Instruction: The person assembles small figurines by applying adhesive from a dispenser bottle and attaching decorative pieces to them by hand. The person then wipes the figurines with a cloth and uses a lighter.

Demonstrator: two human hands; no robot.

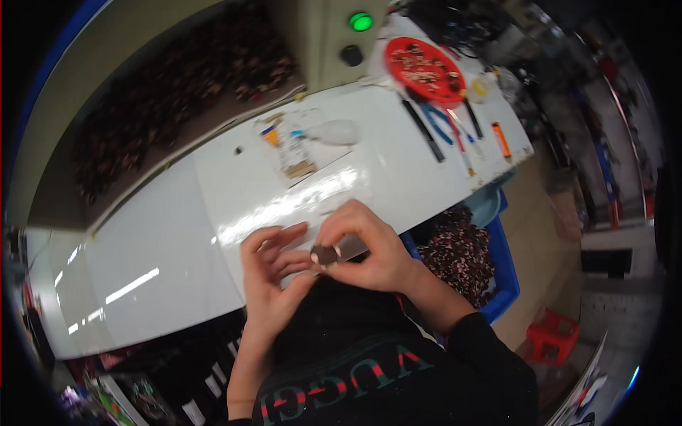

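A small dark brown piece with pale ends (pixel 325 255) is pinched between the thumb and fingers of my right hand (pixel 376 250), just beyond the table's near edge. Its exact kind is too small to make out. My left hand (pixel 273 264) is right beside it, fingers spread and loosely curved, the thumb tip close to the piece. Whether that thumb touches it, I cannot tell. Past my hands, on the white table (pixel 163 248), lie a translucent squeeze bottle (pixel 335 132) and a pale sheet (pixel 323 160) with a small yellow-and-blue tube (pixel 270 135).
At the far right of the table, a red round tray (pixel 447 94) holds small bits, with pliers (pixel 436 122) and an orange cutter (pixel 501 139) nearby. A blue bin (pixel 509 280) full of brown and pale pieces is below right. A machine cavity (pixel 192 92) holds more.
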